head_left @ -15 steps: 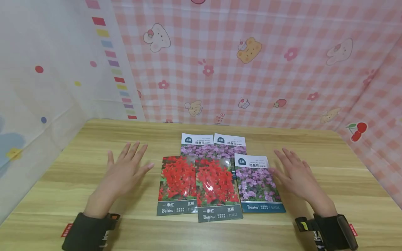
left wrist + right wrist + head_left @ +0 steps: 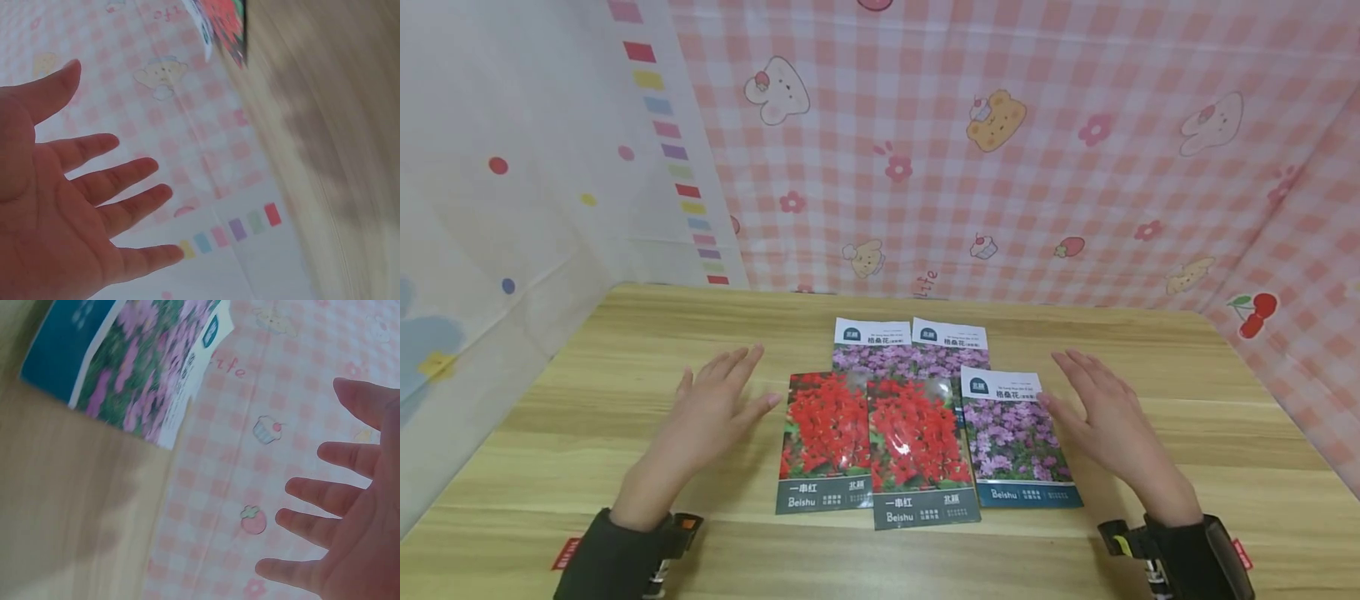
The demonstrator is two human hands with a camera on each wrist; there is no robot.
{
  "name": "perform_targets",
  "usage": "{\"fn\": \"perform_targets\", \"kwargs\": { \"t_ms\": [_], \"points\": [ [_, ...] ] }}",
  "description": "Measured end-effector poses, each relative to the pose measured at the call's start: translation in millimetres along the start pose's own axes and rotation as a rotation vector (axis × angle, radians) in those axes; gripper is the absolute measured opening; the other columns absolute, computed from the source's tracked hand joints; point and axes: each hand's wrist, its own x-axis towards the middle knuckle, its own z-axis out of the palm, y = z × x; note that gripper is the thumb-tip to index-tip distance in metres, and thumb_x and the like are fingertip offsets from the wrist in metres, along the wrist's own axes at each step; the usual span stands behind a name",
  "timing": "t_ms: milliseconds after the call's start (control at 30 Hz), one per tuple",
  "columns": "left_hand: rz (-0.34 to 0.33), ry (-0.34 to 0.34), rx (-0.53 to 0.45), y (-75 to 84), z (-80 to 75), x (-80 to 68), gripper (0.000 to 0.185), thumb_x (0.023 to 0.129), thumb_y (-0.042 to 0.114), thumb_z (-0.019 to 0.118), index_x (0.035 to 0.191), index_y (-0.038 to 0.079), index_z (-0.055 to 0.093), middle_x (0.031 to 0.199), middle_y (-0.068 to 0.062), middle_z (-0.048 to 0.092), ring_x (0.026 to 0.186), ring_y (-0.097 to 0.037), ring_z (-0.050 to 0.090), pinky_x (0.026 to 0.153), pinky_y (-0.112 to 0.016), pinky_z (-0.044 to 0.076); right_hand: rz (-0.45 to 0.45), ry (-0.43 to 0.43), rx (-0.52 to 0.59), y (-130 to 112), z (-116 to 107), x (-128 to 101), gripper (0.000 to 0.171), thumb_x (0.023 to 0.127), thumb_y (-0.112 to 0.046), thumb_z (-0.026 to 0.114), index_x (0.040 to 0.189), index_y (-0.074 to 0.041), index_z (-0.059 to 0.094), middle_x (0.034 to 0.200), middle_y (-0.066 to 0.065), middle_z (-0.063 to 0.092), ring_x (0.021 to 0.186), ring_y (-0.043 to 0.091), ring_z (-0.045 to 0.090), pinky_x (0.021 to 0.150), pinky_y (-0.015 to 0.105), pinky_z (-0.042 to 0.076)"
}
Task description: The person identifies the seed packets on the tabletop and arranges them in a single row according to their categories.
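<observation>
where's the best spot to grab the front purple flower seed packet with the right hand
Probably its right long edge. The front purple packet lies flat on the table, with that edge bare beside the open right hand, while its left edge abuts the red packet. Slide fingers under from the right and pinch.

Head view: both forearms cut off by the bottom edge at the sleeves. Two rear purple-flower packets (image 2: 910, 346) are partly covered by the front row; only their upper parts show. The left red-flower packet (image 2: 824, 442) has its right edge under the middle red-flower packet (image 2: 921, 454). Small print on all packets is too small to read.

Left wrist view: left hand (image 2: 56, 206) cut off by the left and bottom edges; worktop (image 2: 325, 156) motion-blurred; one red packet corner (image 2: 226, 28) cut by the top edge.

Right wrist view: right hand (image 2: 350, 537) cut off at the right edge; front purple-flower packet (image 2: 134, 369) blurred, cropped at top, its lettering illegible.
</observation>
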Motion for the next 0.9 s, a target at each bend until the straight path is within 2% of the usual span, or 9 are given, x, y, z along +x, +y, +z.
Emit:
{"fn": "perform_targets", "kwargs": {
  "t_ms": [200, 367, 633, 900],
  "points": [
    [0.035, 0.0, -0.068, 13.2, 1.8, -2.4, 0.061, 0.089, 0.032, 0.059, 0.136, -0.002, 0.038, 0.133, -0.026, 0.041, 0.121, -0.045, 0.036, 0.098, -0.062, 0.025, -0.035, 0.004, 0.0, -16.9, -1.0, 1.3, 0.058, 0.089, -0.026, 0.06, 0.134, 0.003, 0.039, 0.133, 0.027, 0.039, 0.124, 0.045, 0.031, 0.095, 0.064, 0.023],
    [0.071, -0.049, -0.146, 28.7, 8.5, -4.5, 0.06, 0.089, 0.032, 0.058, 0.135, -0.002, 0.04, 0.131, -0.023, 0.045, 0.121, -0.042, 0.039, 0.097, -0.055, 0.033, -0.109, -0.007, -0.022, -33.8, 3.5, 1.1, 0.057, 0.086, -0.022, 0.064, 0.133, 0.002, 0.042, 0.131, 0.025, 0.044, 0.124, 0.043, 0.033, 0.095, 0.064, 0.024],
    [0.11, -0.12, -0.221, 54.0, 24.4, -9.6, 0.061, 0.087, 0.037, 0.06, 0.135, 0.003, 0.043, 0.13, -0.017, 0.049, 0.121, -0.036, 0.042, 0.097, -0.051, 0.035, -0.187, -0.078, -0.036, -57.0, 17.8, -2.2, 0.055, 0.085, -0.028, 0.065, 0.13, -0.001, 0.048, 0.13, 0.019, 0.049, 0.126, 0.038, 0.035, 0.099, 0.062, 0.022],
    [0.056, -0.226, -0.378, 72.0, 35.1, -15.9, 0.06, 0.087, 0.041, 0.058, 0.134, 0.005, 0.045, 0.133, -0.011, 0.047, 0.124, -0.031, 0.04, 0.099, -0.049, 0.034, -0.27, -0.16, -0.047, -72.9, 35.3, -6.7, 0.055, 0.083, -0.033, 0.066, 0.126, -0.002, 0.052, 0.128, 0.015, 0.052, 0.124, 0.035, 0.039, 0.1, 0.058, 0.025]
  ]
}}
